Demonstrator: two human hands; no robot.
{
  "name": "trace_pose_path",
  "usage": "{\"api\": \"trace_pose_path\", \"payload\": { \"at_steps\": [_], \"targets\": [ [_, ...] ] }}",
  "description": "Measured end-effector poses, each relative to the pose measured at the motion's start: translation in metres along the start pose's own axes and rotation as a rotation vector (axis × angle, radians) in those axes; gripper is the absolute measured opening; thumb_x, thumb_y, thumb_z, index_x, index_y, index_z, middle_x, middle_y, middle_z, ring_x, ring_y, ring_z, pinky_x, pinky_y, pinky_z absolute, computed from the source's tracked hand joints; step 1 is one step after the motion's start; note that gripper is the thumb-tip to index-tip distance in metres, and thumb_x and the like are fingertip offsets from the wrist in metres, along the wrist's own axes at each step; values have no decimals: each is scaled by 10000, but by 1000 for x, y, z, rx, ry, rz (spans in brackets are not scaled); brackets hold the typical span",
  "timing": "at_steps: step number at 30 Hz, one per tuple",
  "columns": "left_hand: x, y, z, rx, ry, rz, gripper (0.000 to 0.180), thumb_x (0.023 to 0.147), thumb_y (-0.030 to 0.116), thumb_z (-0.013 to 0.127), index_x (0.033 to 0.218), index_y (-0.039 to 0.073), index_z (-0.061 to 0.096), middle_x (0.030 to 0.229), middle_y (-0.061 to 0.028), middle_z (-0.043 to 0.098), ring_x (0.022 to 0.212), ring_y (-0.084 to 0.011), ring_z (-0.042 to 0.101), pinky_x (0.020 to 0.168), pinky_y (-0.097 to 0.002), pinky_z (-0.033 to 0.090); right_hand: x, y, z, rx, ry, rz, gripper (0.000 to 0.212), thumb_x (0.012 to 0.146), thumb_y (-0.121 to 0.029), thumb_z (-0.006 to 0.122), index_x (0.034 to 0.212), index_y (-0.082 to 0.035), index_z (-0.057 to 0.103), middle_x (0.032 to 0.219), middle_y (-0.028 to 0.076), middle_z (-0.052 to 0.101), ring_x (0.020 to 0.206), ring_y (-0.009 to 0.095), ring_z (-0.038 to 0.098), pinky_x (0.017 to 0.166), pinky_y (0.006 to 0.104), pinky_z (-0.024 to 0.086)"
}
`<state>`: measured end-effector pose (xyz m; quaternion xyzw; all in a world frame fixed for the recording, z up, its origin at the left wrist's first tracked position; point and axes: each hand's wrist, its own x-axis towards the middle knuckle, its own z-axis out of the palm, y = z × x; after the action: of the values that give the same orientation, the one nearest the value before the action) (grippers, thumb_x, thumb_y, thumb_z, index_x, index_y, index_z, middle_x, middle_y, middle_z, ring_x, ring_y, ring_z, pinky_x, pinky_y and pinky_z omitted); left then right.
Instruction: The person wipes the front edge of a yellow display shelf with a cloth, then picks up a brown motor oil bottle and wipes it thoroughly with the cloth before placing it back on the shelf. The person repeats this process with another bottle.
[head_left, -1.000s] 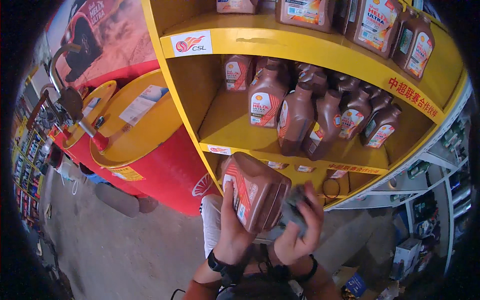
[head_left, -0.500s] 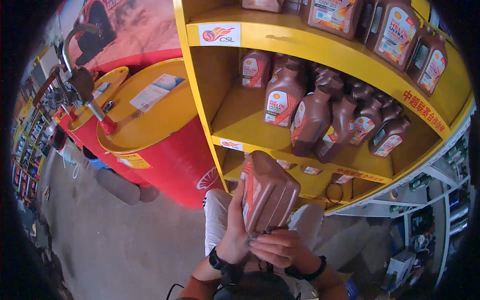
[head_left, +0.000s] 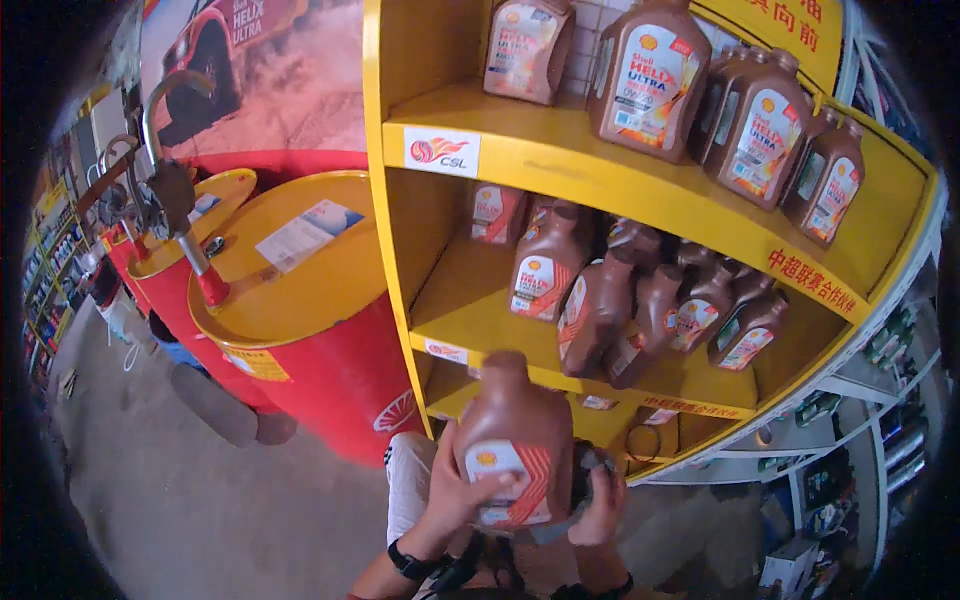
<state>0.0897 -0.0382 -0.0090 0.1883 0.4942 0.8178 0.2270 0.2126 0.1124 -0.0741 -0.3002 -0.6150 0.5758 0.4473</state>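
Observation:
A brown motor oil bottle (head_left: 515, 425) with a white and red label stands nearly upright in front of me, above my lap. My left hand (head_left: 462, 485) grips it from the left, with the thumb lying across the label. At the bottle's lower right side is my right hand (head_left: 600, 508), its fingers curled round a dark, crumpled, cloth-like thing (head_left: 597, 462) pressed against the bottle. The exact shape of that dark thing is hard to make out.
A yellow shelf unit (head_left: 560, 160) faces me, with brown oil bottles (head_left: 645, 85) on top and several more (head_left: 550, 262) crowded below. Left of it stand red drums (head_left: 310, 360) with yellow lids and a hand pump (head_left: 170, 195). Grey metal racks (head_left: 850, 440) line the right.
The bottle has turned from tilted, base toward me, to nearly upright with its label facing me. My right hand has moved from under its base to its right side. The view has tipped upward.

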Motion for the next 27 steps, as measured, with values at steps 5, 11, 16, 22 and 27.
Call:
{"api": "trace_pose_path", "payload": {
  "at_steps": [5,11,16,22,27],
  "targets": [
    [-13,-22,-13,506,-81,313,901,561,267,983,1278,28,491,1189,-130,615,1125,-228,610,958,-379,498,11,-87,19,450,178,176,305,913,-146,572,1174,11,598,1274,169,588,1192,276,544,1015,422,440],
    [-22,-21,-10,610,-129,365,828,555,313,975,1209,20,559,1104,-150,679,1021,-257,677,900,-375,529,8,-123,13,-14,-307,-580,348,992,-213,402,1169,68,508,1208,278,600,1098,301,615,980,431,474],
    [-12,2,-14,714,-382,456,759,564,274,946,1189,36,587,1084,-122,700,962,-287,704,849,-362,551,-1,-128,6,252,-383,-181,454,1002,-338,486,1159,86,519,1185,256,614,1025,301,647,948,430,496],
    [-16,18,-12,618,-410,271,756,566,298,962,1177,34,604,1090,-122,698,974,-254,703,866,-340,542,29,-142,-1,122,-720,-461,436,903,-304,694,1194,12,617,1180,230,637,1099,326,636,982,451,480],
    [-19,15,-6,591,-394,204,790,568,303,968,1207,26,595,1079,-117,698,981,-220,698,879,-338,540,25,-138,-2,-67,-499,-685,427,821,-334,785,1066,-9,656,1134,215,636,1089,335,630,950,443,498]
  ]
}}
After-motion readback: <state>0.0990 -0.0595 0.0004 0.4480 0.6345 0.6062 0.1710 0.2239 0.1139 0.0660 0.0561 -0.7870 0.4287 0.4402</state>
